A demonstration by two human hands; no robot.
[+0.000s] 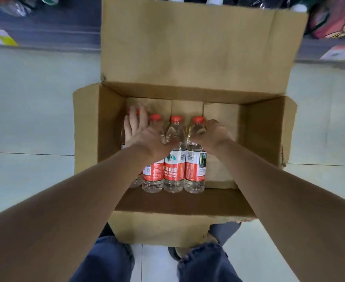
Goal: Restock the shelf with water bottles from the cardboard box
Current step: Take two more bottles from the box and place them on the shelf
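An open cardboard box (265, 139) sits on the floor in front of me. Inside it lie several clear water bottles with red caps and red-and-white labels, side by side at the left half. My left hand (141, 131) reaches over the leftmost bottle (134, 181), fingers spread on its neck near the cap. My right hand (214, 133) is curled around the shoulder of the rightmost bottle (195, 167). Two bottles (173, 167) lie between my hands. The leftmost bottle is mostly hidden by my left arm.
The box's far flap (198, 43) stands up, hiding part of a low shelf (45, 31) with white-capped bottles (214, 0) behind it. Price tags hang on the shelf edge. A colourful bag (338, 19) sits at the upper right. Pale floor tiles lie on both sides; my knees are below.
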